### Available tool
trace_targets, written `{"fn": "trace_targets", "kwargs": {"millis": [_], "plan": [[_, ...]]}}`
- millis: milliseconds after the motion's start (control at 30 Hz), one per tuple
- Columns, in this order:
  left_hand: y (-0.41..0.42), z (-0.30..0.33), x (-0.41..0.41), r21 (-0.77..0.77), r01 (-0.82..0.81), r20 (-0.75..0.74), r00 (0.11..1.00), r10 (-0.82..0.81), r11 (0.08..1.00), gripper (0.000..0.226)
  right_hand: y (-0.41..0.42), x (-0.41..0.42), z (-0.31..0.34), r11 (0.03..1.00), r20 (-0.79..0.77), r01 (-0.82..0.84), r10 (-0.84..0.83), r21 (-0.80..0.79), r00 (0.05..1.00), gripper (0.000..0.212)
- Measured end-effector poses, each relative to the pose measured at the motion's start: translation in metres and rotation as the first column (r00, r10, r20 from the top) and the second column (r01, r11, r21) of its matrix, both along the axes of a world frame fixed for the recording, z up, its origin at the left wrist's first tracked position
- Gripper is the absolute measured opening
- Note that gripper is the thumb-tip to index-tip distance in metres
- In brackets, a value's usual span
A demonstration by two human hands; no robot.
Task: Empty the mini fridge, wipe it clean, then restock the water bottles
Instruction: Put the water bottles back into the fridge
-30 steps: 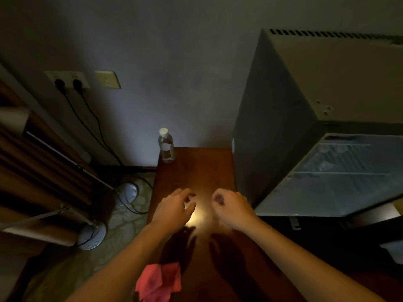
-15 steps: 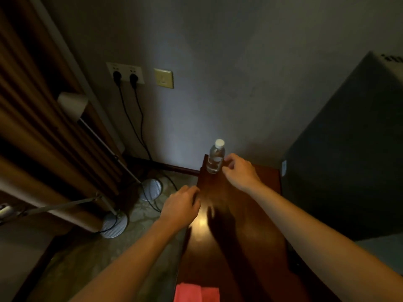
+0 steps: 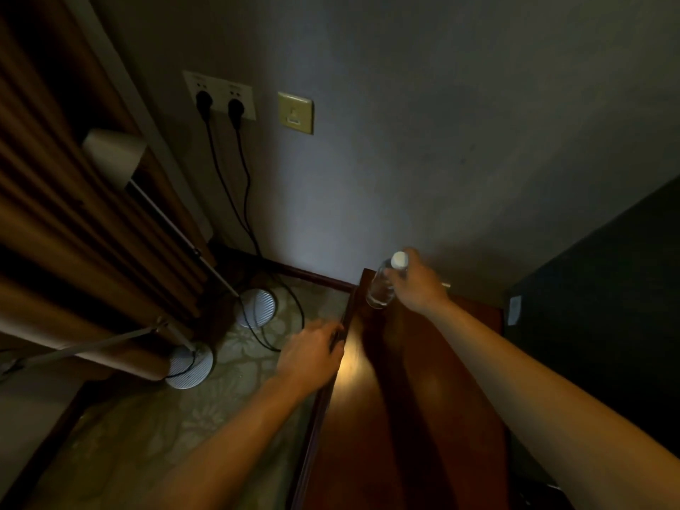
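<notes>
Your left hand (image 3: 312, 357) rests at the left edge of the polished dark-red wooden bench (image 3: 423, 417), fingers curled loosely, holding nothing. Farther along, your right hand (image 3: 417, 285) has its grip closed around the clear plastic water bottle with a white cap (image 3: 379, 292), upright at the bench's far-left corner. The dark mini fridge (image 3: 596, 325) stands just right.

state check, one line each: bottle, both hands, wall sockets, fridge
water bottle: capped, upright at the far corner of the wooden table, gripped near the neck
right hand: fingers curled round the bottle
left hand: holds nothing, fingers on the table's left edge
wall sockets: both hold black plugs
mini fridge: only its dark side shows; door out of view
</notes>
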State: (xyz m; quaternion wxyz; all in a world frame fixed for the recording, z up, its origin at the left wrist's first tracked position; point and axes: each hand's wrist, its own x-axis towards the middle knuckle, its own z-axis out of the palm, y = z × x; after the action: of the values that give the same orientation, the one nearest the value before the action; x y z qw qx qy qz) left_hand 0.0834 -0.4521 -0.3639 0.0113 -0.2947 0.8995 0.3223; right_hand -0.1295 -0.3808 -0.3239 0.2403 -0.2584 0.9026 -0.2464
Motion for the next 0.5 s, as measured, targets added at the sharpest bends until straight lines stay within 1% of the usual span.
{"fn": "trace_targets", "kwargs": {"millis": [100,167,233,367,500], "plan": [[-0.002,-0.002,-0.001,0.01,-0.007,0.002,1.0,0.007,1.0,0.032,0.004,0.001,-0.005,1.0,-0.055,0.0,-0.002,-0.031,0.998,0.028],[0.0,-0.001,-0.001,0.011,-0.01,0.001,1.0,0.01,1.0,0.032,0.01,0.003,-0.006,0.999,-0.068,0.007,-0.01,-0.038,0.998,0.02],[0.003,0.001,0.001,0.014,-0.019,-0.002,1.0,0.019,1.0,0.031,0.019,0.006,-0.008,0.999,-0.068,0.012,-0.016,-0.052,0.998,0.019],[0.013,0.005,0.01,0.015,-0.019,-0.01,1.0,0.019,1.0,0.03,0.047,0.022,-0.009,0.995,-0.051,0.033,-0.038,-0.099,0.998,0.024],[0.027,0.015,0.021,-0.003,0.009,-0.025,1.0,-0.009,1.0,0.034,0.074,0.045,0.003,0.99,-0.048,0.003,-0.01,-0.144,0.999,0.025]]}}
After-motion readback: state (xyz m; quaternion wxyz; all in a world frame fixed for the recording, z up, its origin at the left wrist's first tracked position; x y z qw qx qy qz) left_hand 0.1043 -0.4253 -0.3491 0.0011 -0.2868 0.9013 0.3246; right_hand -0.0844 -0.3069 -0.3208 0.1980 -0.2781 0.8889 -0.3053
